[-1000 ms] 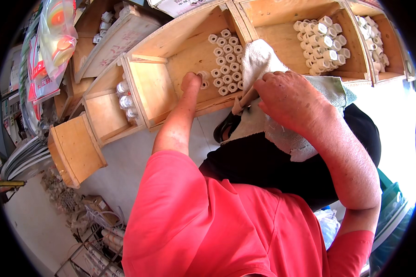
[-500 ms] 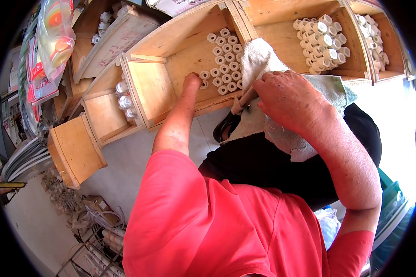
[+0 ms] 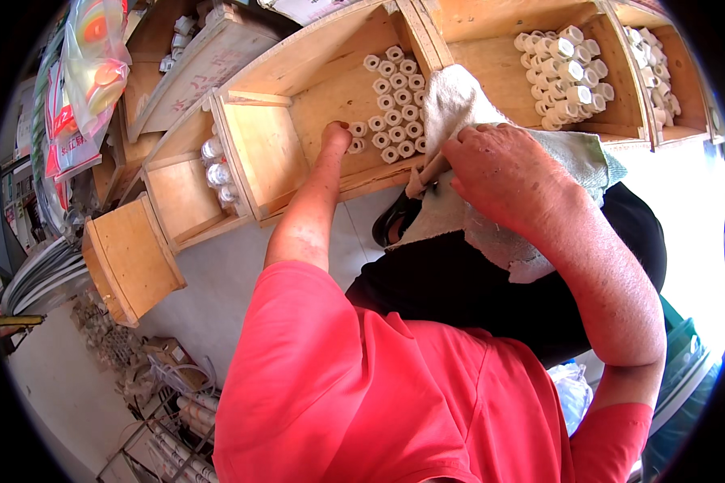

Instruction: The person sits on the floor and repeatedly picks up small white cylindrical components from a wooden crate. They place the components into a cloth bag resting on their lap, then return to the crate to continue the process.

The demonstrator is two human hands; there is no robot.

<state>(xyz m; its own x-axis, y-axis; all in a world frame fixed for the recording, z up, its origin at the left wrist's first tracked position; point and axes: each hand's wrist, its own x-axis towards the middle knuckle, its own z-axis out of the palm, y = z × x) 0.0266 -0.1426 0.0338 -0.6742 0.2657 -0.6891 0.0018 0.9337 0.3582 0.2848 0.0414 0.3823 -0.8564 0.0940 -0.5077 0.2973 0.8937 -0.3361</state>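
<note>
My left hand (image 3: 336, 137) reaches into a wooden compartment (image 3: 266, 141), curled beside the nearest of several white hex-ended plastic fittings (image 3: 394, 117). These stand on end in close rows at the compartment's right side. Its fingers are bent and mostly turned away, so whatever they hold is hidden. My right hand (image 3: 509, 171) is closed on a greyish cloth (image 3: 457, 98), which drapes over the compartment's front right corner and down across my lap. Folds of the cloth cover the tips of the right fingers.
Another compartment to the right holds a pile of white fittings (image 3: 568, 72); more fittings (image 3: 651, 68) lie in the far right one. Clear-wrapped items (image 3: 217, 173) sit in a smaller compartment on the left. Plastic bags (image 3: 89, 80) hang at the upper left, above coiled pipes (image 3: 44, 278).
My left hand has shifted slightly farther into the compartment, by the end of the fitting rows. The right hand keeps its hold on the cloth. The whole view has drifted a little.
</note>
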